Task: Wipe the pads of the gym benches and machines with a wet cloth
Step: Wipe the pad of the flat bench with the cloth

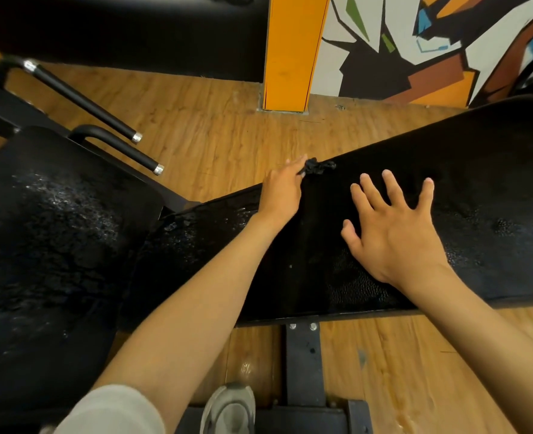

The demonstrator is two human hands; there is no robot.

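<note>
A long black bench pad (493,189) runs from the centre to the right edge, with wet patches shining on it. A black cloth (309,245) lies spread over the pad's middle. My left hand (282,192) pinches a bunched corner of that cloth at the pad's far edge. My right hand (390,233) lies flat on the pad, fingers spread, just right of the cloth. A second black pad (49,245), also wet, sits at the left.
Two black handles with chrome ends (83,101) stick out at the upper left. An orange post (293,51) stands behind on the wooden floor (215,120). The bench's black steel frame (302,364) and my shoe (227,408) are below.
</note>
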